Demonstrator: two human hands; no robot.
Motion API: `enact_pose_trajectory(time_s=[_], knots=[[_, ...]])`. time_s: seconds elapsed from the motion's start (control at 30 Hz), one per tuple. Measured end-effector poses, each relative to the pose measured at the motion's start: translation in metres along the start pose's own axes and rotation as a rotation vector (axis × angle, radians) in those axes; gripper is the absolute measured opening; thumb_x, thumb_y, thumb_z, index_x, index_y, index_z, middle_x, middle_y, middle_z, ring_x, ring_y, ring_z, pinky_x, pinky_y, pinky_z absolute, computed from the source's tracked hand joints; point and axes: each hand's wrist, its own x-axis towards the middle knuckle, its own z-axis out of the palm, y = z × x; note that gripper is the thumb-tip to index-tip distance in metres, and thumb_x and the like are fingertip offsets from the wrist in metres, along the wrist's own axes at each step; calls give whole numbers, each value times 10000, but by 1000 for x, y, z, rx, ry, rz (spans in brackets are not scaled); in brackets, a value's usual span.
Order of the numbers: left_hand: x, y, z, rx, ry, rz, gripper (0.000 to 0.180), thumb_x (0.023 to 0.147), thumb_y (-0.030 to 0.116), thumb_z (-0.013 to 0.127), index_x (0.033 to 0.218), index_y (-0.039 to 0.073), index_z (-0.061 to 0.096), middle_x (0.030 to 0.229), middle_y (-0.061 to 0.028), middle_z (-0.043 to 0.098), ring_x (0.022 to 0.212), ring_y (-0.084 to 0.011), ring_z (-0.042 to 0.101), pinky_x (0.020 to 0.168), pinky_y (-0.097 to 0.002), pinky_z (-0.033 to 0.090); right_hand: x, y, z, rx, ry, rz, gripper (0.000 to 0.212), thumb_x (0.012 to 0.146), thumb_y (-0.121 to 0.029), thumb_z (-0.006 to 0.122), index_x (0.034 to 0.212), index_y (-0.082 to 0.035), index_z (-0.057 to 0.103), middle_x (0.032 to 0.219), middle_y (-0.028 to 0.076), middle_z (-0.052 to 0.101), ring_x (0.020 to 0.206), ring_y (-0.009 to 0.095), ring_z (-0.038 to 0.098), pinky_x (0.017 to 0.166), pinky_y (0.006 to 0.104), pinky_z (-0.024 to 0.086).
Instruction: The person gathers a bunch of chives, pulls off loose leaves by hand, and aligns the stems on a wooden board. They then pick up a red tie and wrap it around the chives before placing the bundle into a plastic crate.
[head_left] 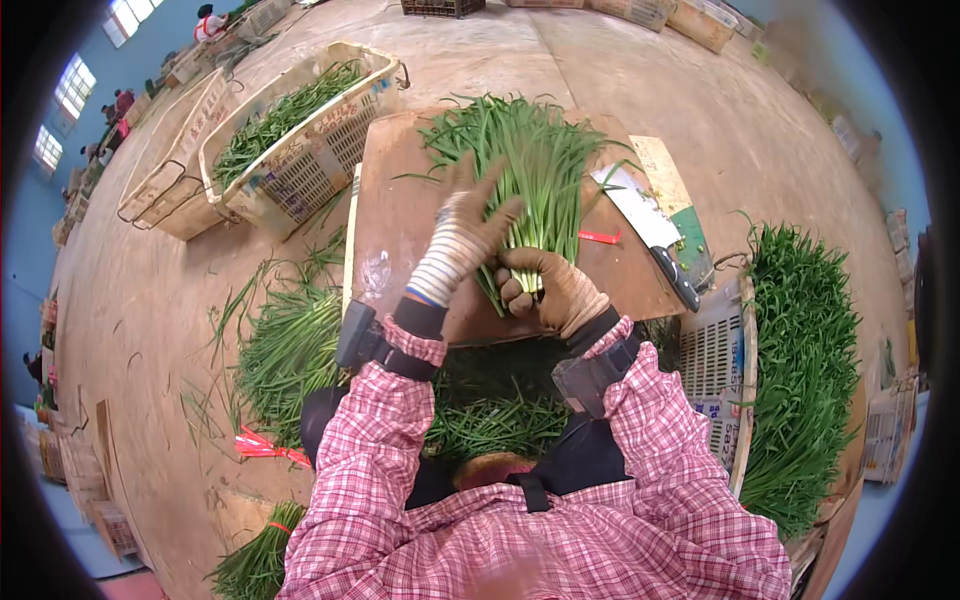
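Note:
A bunch of green leafy stalks that look like chives (535, 180) lies on a brown board (395, 180), leaf tips pointing away from me. Its pale stem ends are wrapped by my right hand (562, 288), which wears a brown glove. My left hand (468, 222), in a glove with a striped cuff, is at the bunch's left side with fingers spread and slightly blurred. A red tie strip (600, 237) lies just right of the stems. Farther right, a cleaver (640, 215) with a black handle rests across the board's edge.
A crate heaped with chives (750, 400) stands at my right. Loose chives (290, 350), red ties (270, 446) and a tied bundle (262, 555) lie on the left. Beyond the board's left corner stands a white crate of greens (330, 150). Several people are far left.

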Motion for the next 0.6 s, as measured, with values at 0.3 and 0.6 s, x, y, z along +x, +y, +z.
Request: enact_pose_trajectory(time_s=[0.3,0.6], knots=[[6,3,18,183,-404,180,433,890,458,540,1279,279,605,1488,-101,393,1427,-356,221,1128,-578,132,-35,47,-3,143,-135,26,357,958,-216,547,1217,29,524,1071,170,643,928,263,655,767,356,572],[9,13,21,318,-329,254,514,862,450,584,1338,258,545,1512,-110,347,1421,-358,236,1139,-564,142,-108,-25,10,-1036,229,-474,268,911,-233,640,1074,-20,645,835,65,686,634,124,636,529,236,507]])
